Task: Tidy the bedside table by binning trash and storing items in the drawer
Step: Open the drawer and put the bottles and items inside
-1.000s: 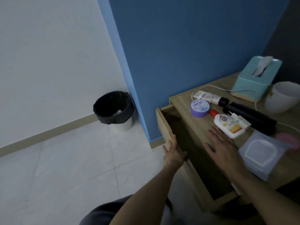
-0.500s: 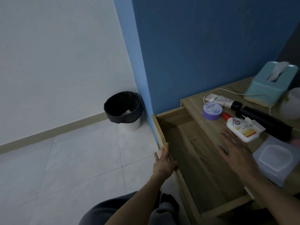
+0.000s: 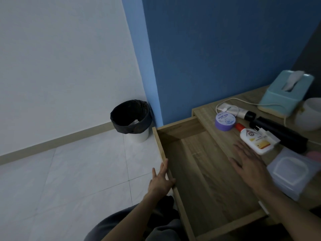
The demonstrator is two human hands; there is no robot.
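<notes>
drawer (image 3: 205, 180) pulled out, ready for storing | left hand (image 3: 161, 180) straight-fingered along its front rim, gripping nothing (likely steadying it) | right hand (image 3: 250, 164) spread flat at bedside table (image 3: 208, 110) edge, beside lotion bottle (image 3: 253, 141), likely next pick

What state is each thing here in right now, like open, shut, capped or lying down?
Drawer: open, nothing visible inside.
Bin: open-topped, black liner, a scrap inside.
Tissue box: a tissue sticking out of its slot.
Purple jar: lid on, upright.
White bottle: lying flat, red cap on.
Left hand: open, fingers straight along the drawer front.
Right hand: open, fingers spread beside the white bottle.
</notes>
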